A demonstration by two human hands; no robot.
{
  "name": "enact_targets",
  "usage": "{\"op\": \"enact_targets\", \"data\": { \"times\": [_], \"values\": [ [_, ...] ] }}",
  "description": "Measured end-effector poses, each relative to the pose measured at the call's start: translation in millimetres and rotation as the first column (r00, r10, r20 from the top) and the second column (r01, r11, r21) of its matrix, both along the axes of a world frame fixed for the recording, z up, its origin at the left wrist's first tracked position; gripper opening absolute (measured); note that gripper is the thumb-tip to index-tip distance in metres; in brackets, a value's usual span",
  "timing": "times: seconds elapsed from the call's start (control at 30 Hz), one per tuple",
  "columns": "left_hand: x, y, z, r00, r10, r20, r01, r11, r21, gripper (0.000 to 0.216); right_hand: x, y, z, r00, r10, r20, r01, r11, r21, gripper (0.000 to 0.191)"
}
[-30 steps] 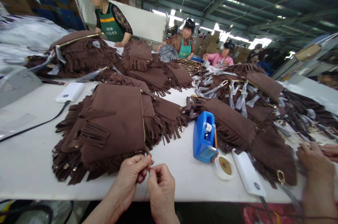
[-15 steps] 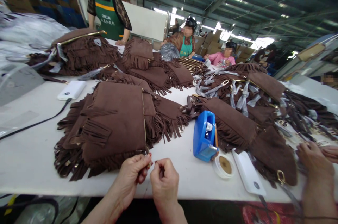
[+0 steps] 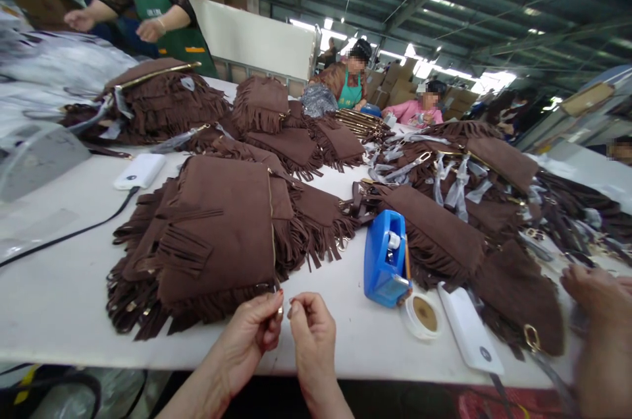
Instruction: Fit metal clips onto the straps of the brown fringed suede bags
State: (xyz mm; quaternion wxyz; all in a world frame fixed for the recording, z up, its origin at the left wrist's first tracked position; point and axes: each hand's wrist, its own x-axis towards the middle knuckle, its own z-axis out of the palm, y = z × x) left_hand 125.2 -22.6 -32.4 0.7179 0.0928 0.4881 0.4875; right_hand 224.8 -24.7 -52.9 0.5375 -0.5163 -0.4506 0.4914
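A brown fringed suede-like bag (image 3: 224,221) lies on top of other fringed pieces, its gold zipper (image 3: 272,234) running down the right side. My left hand (image 3: 247,333) pinches a small gold-coloured zipper pull (image 3: 280,309) at that zipper's near end, by the bag's lower right corner. Just to the right, my right hand (image 3: 313,340) is closed in a pinch, its fingertips a short gap from the left hand's. Whatever sits between the right fingertips is too small to make out.
Right of my hands stand a blue tape dispenser (image 3: 386,259), a small round tub (image 3: 423,315) and a white power bank (image 3: 471,330). Another white power bank (image 3: 139,171) lies left. Brown bags (image 3: 434,221) are heaped around. A co-worker's hand (image 3: 595,294) is at far right.
My right fingertips have moved slightly apart from the left hand's, while the left keeps its pinch. At the back left, a co-worker has lifted their hands off the table and shifted left.
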Motion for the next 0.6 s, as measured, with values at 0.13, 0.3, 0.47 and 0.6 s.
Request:
{"op": "enact_targets", "data": {
  "times": [0.13,0.3,0.47,0.6],
  "values": [
    [0,-1,-0.4,1.000,-0.005,0.007,0.005,1.000,-0.004,0.050,3,-1,-0.2,0.973,0.112,-0.203,-0.133,0.986,-0.096,0.024],
    [0,-1,-3.0,1.000,0.018,0.005,-0.018,1.000,-0.008,0.052,1,-2,6.4,0.929,0.124,-0.350,-0.190,0.968,-0.162,0.026],
    [1,-1,-8.4,0.999,0.053,0.009,-0.052,0.999,-0.015,0.053,-7,0,14.4,0.912,0.114,-0.394,-0.194,0.966,-0.171,0.024],
    [1,-2,-6.7,0.999,0.035,0.025,-0.035,0.999,-0.014,0.051,-8,3,11.3,0.896,0.163,-0.413,-0.254,0.951,-0.176,0.024]
  ]
}}
